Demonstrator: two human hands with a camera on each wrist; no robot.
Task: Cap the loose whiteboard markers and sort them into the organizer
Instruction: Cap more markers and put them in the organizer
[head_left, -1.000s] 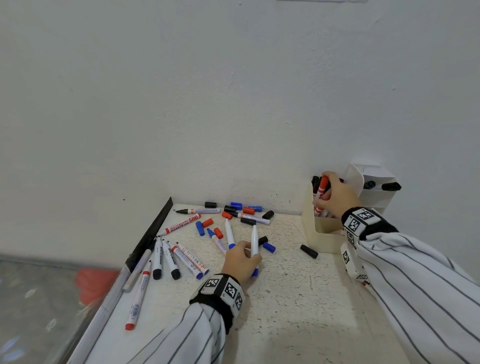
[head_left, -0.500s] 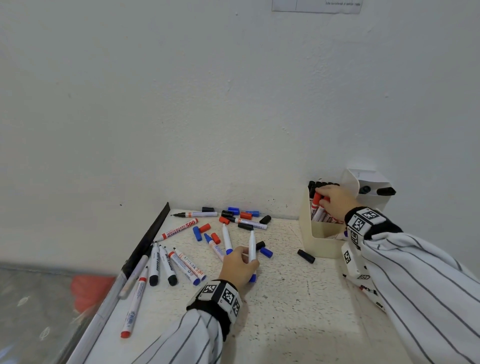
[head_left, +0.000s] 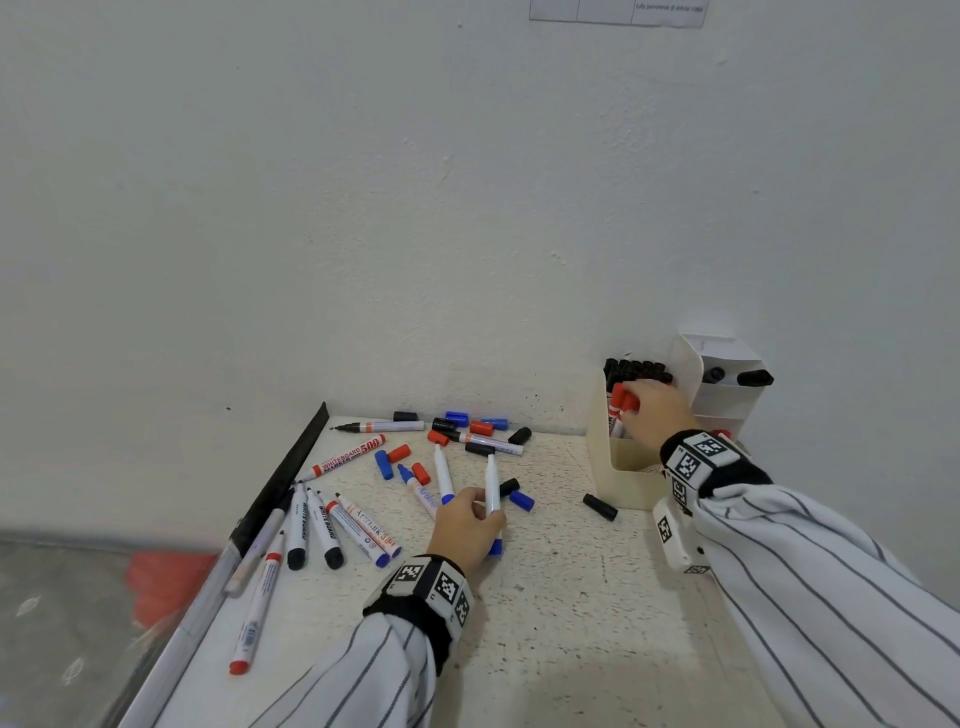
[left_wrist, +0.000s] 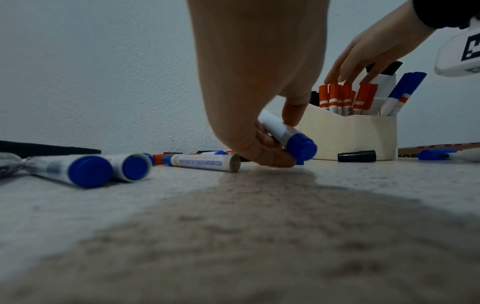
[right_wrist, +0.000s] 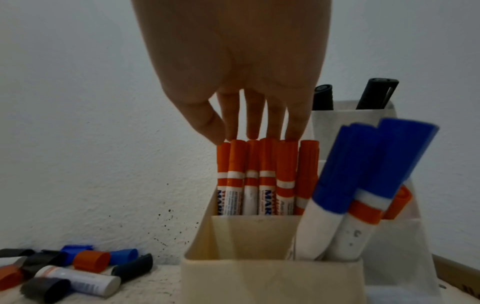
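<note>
My left hand (head_left: 480, 514) pinches a white marker with a blue end (head_left: 492, 486) low over the table; in the left wrist view the marker's blue end (left_wrist: 301, 147) sticks out below my fingers (left_wrist: 293, 112). My right hand (head_left: 647, 408) is at the cream organizer (head_left: 621, 480). Its straight fingertips (right_wrist: 253, 134) rest on the caps of the red markers (right_wrist: 259, 174) standing in the middle compartment. Blue markers (right_wrist: 363, 185) stand in the front compartment and black ones (head_left: 636, 369) at the back.
Several loose markers (head_left: 358, 525) and red, blue and black caps (head_left: 480, 428) lie scattered left of the organizer. A black cap (head_left: 600, 506) lies by its front. A white holder (head_left: 724, 395) with black pens stands behind. A black strip (head_left: 283, 480) edges the table's left side.
My right hand has pushed the red marker down into the organizer and let go; its fingers now rest on the caps. My left hand still holds the blue marker in place.
</note>
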